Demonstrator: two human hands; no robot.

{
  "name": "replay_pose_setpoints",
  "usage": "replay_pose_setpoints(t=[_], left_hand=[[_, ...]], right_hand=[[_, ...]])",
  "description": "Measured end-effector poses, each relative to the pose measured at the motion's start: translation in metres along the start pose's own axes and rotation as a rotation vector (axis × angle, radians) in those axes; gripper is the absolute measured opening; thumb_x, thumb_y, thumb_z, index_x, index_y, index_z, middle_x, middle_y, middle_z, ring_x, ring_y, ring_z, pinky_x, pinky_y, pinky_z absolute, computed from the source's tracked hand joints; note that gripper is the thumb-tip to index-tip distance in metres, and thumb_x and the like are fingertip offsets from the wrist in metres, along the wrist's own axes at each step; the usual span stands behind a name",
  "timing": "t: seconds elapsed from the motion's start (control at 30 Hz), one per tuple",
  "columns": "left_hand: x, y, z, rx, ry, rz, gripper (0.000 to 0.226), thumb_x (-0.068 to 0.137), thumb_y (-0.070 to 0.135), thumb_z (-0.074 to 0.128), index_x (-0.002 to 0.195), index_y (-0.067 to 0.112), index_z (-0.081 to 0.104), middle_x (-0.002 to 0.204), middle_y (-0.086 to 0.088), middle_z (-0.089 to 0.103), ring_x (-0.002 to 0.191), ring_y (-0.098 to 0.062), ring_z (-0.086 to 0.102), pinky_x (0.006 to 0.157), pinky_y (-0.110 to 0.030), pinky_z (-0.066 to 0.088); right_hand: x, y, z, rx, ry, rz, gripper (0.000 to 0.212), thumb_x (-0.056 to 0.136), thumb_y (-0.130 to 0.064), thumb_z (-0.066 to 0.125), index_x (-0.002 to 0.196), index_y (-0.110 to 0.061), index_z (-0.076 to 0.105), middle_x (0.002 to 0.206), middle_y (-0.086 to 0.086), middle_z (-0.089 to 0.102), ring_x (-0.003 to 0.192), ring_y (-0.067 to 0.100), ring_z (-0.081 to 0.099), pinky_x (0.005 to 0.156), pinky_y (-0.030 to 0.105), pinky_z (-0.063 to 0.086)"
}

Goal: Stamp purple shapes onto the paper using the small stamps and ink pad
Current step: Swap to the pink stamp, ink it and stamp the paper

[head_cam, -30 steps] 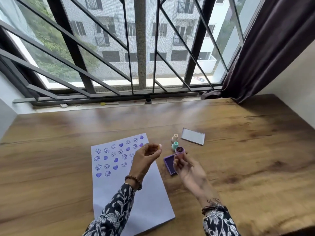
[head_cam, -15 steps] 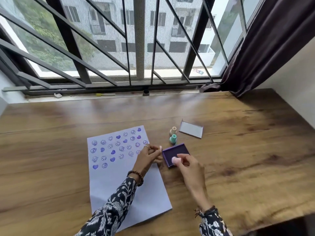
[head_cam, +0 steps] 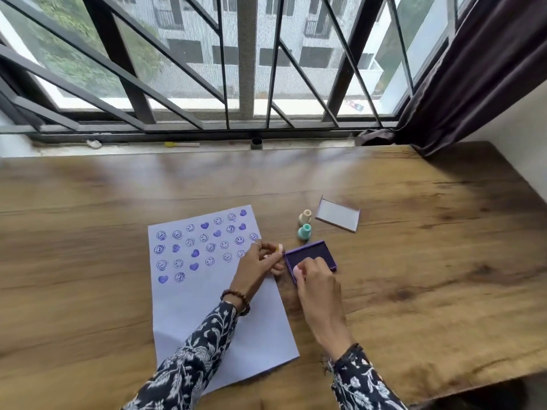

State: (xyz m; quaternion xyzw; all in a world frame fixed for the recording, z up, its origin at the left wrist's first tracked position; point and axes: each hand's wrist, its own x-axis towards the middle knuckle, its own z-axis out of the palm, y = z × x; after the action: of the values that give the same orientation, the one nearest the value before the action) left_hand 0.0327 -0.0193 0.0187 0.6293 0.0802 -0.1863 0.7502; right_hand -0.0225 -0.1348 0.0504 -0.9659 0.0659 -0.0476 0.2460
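A white paper (head_cam: 207, 306) lies on the wooden table, its upper part covered with several purple smiley and heart prints. To its right sits the open purple ink pad (head_cam: 313, 254). My right hand (head_cam: 316, 282) pinches a small pink stamp (head_cam: 297, 271) and holds it down on the pad's near-left corner. My left hand (head_cam: 257, 267) rests on the paper's right edge, touching the pad's left side, with a small pale cap (head_cam: 279, 248) between its fingertips. A teal stamp (head_cam: 304, 232) and a cream stamp (head_cam: 305, 217) stand upright just behind the pad.
The ink pad's lid (head_cam: 337, 216) lies behind the pad to the right. A barred window (head_cam: 245, 69) runs along the table's far edge, with small items on its sill. A dark curtain (head_cam: 461, 69) hangs at the back right. The table's right corner (head_cam: 529, 350) is close.
My right hand came down from mid-air and set the pink stamp on the ink pad. My left hand dropped to the paper's edge beside the pad.
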Motion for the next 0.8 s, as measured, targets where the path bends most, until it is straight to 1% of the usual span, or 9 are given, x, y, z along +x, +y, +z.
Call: replay_pose_setpoints(t=[0.07, 0.17, 0.27, 0.33, 0.47, 0.6, 0.67, 0.73, 0.8], left_hand=[[0.002, -0.002, -0.001, 0.034, 0.004, 0.004, 0.009, 0.086, 0.012, 0.057, 0.080, 0.013, 0.050, 0.094, -0.019, 0.060, 0.058, -0.017, 0.055, 0.058, -0.021, 0.050], [0.005, -0.002, -0.003, 0.061, 0.004, 0.013, 0.009, 0.085, 0.015, 0.060, 0.081, 0.014, 0.052, 0.090, -0.018, 0.063, 0.058, -0.016, 0.057, 0.059, -0.022, 0.050], [0.007, -0.003, -0.002, 0.073, 0.013, 0.013, 0.011, 0.083, 0.014, 0.062, 0.079, 0.015, 0.052, 0.079, -0.015, 0.061, 0.052, -0.013, 0.056, 0.054, -0.018, 0.050], [0.007, -0.004, -0.002, 0.061, 0.018, 0.006, 0.012, 0.082, 0.013, 0.062, 0.078, 0.016, 0.051, 0.071, -0.012, 0.058, 0.052, -0.015, 0.053, 0.054, -0.023, 0.049], [0.004, -0.006, -0.001, 0.048, 0.041, 0.011, 0.013, 0.082, 0.013, 0.063, 0.077, 0.014, 0.051, 0.063, -0.008, 0.057, 0.053, -0.018, 0.052, 0.058, -0.030, 0.046], [-0.005, -0.002, -0.001, 0.102, 0.030, 0.030, 0.013, 0.081, 0.019, 0.065, 0.077, 0.018, 0.053, 0.066, -0.002, 0.061, 0.062, -0.019, 0.059, 0.070, -0.035, 0.053], [-0.013, 0.000, -0.004, 0.195, 0.011, 0.068, 0.012, 0.082, 0.025, 0.064, 0.078, 0.022, 0.054, 0.075, 0.001, 0.065, 0.071, -0.013, 0.063, 0.075, -0.027, 0.053], [-0.022, 0.002, -0.011, 0.297, 0.048, 0.150, 0.012, 0.081, 0.029, 0.064, 0.079, 0.026, 0.052, 0.080, 0.008, 0.064, 0.068, 0.002, 0.060, 0.067, -0.012, 0.049], [-0.033, 0.003, -0.025, 0.342, 0.101, 0.225, 0.012, 0.081, 0.027, 0.063, 0.081, 0.027, 0.051, 0.085, 0.009, 0.065, 0.071, 0.006, 0.060, 0.066, -0.013, 0.049]], right_hand=[[0.006, 0.000, -0.001, -0.021, -0.038, 0.021, 0.015, 0.094, -0.020, 0.052, 0.101, -0.011, 0.062, 0.099, 0.006, 0.062, 0.085, 0.019, 0.062, 0.070, 0.028, 0.053], [0.017, 0.002, -0.005, -0.025, -0.094, 0.037, 0.014, 0.092, -0.019, 0.055, 0.099, -0.010, 0.064, 0.097, 0.007, 0.064, 0.088, 0.021, 0.063, 0.074, 0.030, 0.051], [0.028, 0.003, -0.011, -0.017, -0.168, 0.066, 0.013, 0.088, -0.017, 0.058, 0.093, -0.009, 0.067, 0.094, 0.009, 0.068, 0.089, 0.024, 0.063, 0.077, 0.035, 0.050], [0.033, 0.003, -0.013, -0.017, -0.213, 0.081, 0.013, 0.086, -0.016, 0.059, 0.092, -0.009, 0.069, 0.094, 0.010, 0.070, 0.091, 0.025, 0.064, 0.080, 0.036, 0.051], [0.036, 0.001, -0.016, -0.041, -0.258, 0.060, 0.012, 0.085, -0.015, 0.058, 0.088, -0.009, 0.069, 0.092, 0.011, 0.072, 0.090, 0.025, 0.064, 0.077, 0.037, 0.050], [0.031, -0.001, -0.017, 0.001, -0.237, 0.108, 0.011, 0.083, -0.012, 0.058, 0.083, -0.009, 0.069, 0.087, 0.010, 0.072, 0.084, 0.022, 0.063, 0.069, 0.033, 0.048], [0.026, 0.000, -0.018, 0.065, -0.205, 0.154, 0.008, 0.079, -0.011, 0.060, 0.077, -0.011, 0.068, 0.081, 0.007, 0.072, 0.075, 0.017, 0.061, 0.063, 0.026, 0.041], [0.022, 0.001, -0.017, 0.127, -0.169, 0.200, 0.005, 0.077, -0.012, 0.064, 0.074, -0.012, 0.068, 0.077, 0.002, 0.070, 0.074, 0.015, 0.060, 0.061, 0.024, 0.038], [0.015, 0.000, -0.016, 0.194, -0.120, 0.257, 0.003, 0.078, -0.015, 0.066, 0.078, -0.013, 0.069, 0.075, -0.002, 0.066, 0.075, 0.015, 0.058, 0.058, 0.020, 0.038]])
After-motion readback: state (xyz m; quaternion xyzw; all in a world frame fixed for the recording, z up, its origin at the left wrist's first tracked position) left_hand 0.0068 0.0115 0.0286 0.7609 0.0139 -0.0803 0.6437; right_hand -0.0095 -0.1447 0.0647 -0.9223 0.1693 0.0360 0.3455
